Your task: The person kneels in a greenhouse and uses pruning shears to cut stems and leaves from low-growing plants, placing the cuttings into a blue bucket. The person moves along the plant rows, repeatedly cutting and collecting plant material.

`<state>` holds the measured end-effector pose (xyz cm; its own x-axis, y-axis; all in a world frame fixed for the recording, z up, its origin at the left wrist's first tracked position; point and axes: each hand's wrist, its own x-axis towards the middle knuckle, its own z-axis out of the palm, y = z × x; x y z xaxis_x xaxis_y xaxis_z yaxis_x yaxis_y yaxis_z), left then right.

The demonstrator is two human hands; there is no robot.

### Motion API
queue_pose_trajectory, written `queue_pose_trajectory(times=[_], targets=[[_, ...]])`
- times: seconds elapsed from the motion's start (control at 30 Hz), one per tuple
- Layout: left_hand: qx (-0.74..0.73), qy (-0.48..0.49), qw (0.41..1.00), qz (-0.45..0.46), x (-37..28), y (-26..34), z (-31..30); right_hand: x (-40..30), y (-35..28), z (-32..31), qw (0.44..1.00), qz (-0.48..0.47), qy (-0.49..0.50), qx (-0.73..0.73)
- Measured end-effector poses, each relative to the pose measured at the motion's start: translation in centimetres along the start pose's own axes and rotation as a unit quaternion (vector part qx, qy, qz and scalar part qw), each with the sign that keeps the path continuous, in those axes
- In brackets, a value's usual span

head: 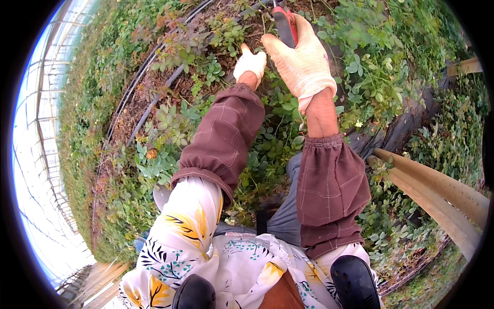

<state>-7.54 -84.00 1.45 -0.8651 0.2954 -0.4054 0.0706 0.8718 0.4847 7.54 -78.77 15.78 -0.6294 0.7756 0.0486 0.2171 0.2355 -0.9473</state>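
My right hand (303, 63), in a cream knit glove, grips red-and-black pruning shears (285, 27). Their blades point away from me and run out at the top edge, so I cannot see whether they are apart. To its left and lower among the foliage is my left hand (250, 65), also gloved. One of its digits points forward into a leafy plant (229, 34); the rest are curled. Whether it pinches a stem is hidden from me. Thin stems and compound green leaves, like those of rose bushes, surround both hands.
Grey pipes (154, 104) run along the bed over brown litter at left. A dried flower head (151, 153) stands among leaves. Dark plastic sheeting (409, 116) lies at right, near pale beams (428, 193). The greenhouse wall (46, 127) rises at far left.
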Motion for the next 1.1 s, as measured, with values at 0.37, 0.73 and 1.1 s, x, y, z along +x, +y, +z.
queue_pose_trajectory(times=[0.37, 0.73, 1.1], targets=[[-0.008, -0.041, 0.999, 0.013, -3.4, 1.6, -0.7, 0.8, -0.3, 0.6, 1.0, -0.004, -0.014, -0.012], [0.017, -0.011, 0.999, -0.026, -0.5, 1.1, 0.6, 1.4, 0.7, 1.5, 1.0, -0.024, -0.011, 0.004], [-0.206, -0.085, 0.971, -0.087, 7.9, 0.5, 3.6, 1.3, 0.8, 0.7, 1.0, -0.024, -0.016, -0.009]])
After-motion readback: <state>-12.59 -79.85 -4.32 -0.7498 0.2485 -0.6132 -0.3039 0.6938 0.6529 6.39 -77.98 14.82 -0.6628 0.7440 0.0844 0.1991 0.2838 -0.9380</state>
